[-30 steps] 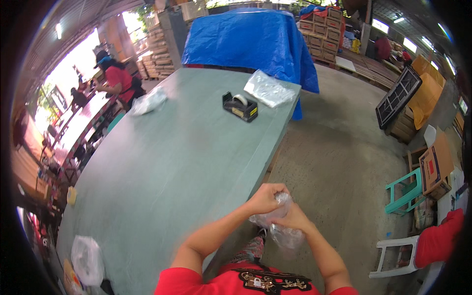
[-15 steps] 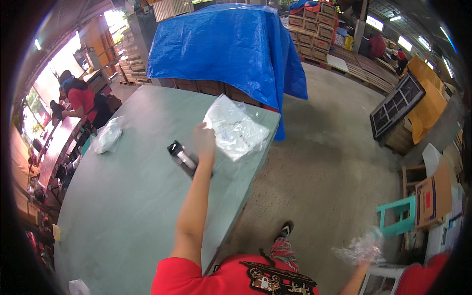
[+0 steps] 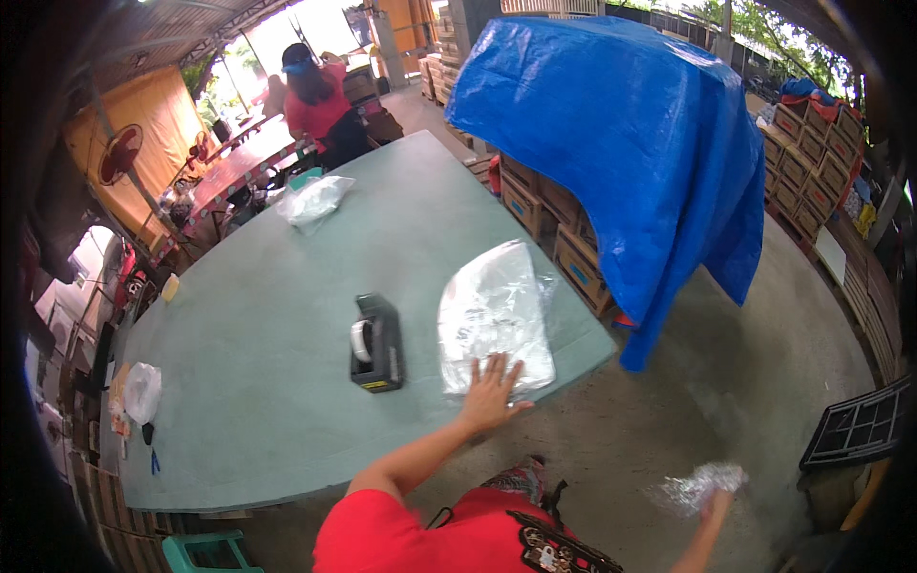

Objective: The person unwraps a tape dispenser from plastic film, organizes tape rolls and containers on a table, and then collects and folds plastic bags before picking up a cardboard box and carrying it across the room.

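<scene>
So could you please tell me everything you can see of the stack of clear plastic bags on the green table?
The stack of clear plastic bags is a flat, glossy, crinkled pile, whitish with glare. It lies on the green table, near its right edge, just right of the black tape dispenser but apart from it. The left hand rests spread on its near end. Its contents cannot be made out.

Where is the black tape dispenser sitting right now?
The black tape dispenser sits on the green table, just left of the stack of clear plastic bags that the left hand presses.

Flat stack of clear bags [image 3: 497,320] at table edge, crumpled bag [image 3: 695,485] held aloft
</scene>
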{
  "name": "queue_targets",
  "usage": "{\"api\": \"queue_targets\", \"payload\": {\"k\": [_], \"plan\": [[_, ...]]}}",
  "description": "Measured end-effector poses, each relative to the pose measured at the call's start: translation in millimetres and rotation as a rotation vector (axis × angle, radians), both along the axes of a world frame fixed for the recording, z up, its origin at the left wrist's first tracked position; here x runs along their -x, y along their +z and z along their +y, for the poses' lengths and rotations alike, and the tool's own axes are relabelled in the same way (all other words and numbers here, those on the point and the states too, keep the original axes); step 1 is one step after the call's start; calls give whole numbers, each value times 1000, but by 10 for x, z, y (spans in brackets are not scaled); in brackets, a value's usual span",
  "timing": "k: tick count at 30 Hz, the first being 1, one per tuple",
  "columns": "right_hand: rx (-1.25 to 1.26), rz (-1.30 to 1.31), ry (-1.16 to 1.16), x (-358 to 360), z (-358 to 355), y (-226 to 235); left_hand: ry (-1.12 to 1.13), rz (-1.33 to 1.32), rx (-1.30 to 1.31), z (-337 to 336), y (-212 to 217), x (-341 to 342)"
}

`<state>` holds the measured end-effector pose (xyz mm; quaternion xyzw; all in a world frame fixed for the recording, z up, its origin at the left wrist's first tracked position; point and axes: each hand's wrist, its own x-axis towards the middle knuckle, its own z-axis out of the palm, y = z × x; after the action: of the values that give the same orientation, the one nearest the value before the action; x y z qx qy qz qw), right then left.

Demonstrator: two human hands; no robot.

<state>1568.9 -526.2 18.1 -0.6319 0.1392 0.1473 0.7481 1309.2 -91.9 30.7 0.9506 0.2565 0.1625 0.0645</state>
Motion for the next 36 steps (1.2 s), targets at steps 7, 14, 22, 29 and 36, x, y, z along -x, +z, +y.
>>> {"api": "queue_targets", "payload": {"k": [7, 14, 22, 29, 36], "plan": [[771, -527, 330, -970, 489, -805, 129, -147, 69, 126, 64, -639], [-96, 651, 305, -1451, -278, -1045, 517, -415, 13, 738, 459, -842], [-71, 717, 506, -2679, -696, -1434, 776, -547, -440, 609, 1869, -985], [150, 347, 882, -3929, -957, -1901, 886, -440, -421, -589, 2511, -1482], [364, 254, 875, -4400, -1202, -2095, 844, -483, -365, -1711, 2879, -2006]]}}
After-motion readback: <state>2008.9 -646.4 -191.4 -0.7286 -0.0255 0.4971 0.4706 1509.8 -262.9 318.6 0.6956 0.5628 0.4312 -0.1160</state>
